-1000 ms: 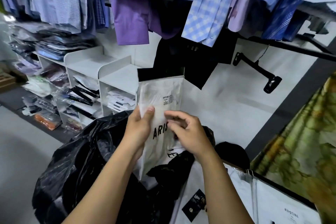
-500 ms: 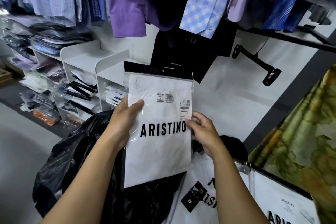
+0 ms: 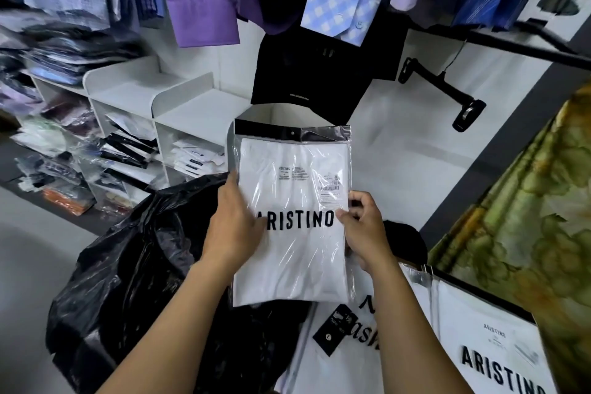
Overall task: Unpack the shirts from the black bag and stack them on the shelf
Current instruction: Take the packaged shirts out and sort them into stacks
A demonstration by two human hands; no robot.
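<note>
Shirt (image 3: 292,217) is standing long-axis upright, left hand (image 3: 235,224) and right hand (image 3: 364,227) gripping its side edges over the bag (image 3: 134,265); shelf (image 3: 198,112) is sitting ahead-left, nearer the left hand.

Folded white cloth shirt (image 3: 289,233) sits sealed in a clear, glossy, crinkled plastic sleeve with a matt black top strip. Big black plastic bag (image 3: 137,265) is shiny and wrinkled. White shelf unit (image 3: 192,112) looks smooth and matt.
</note>
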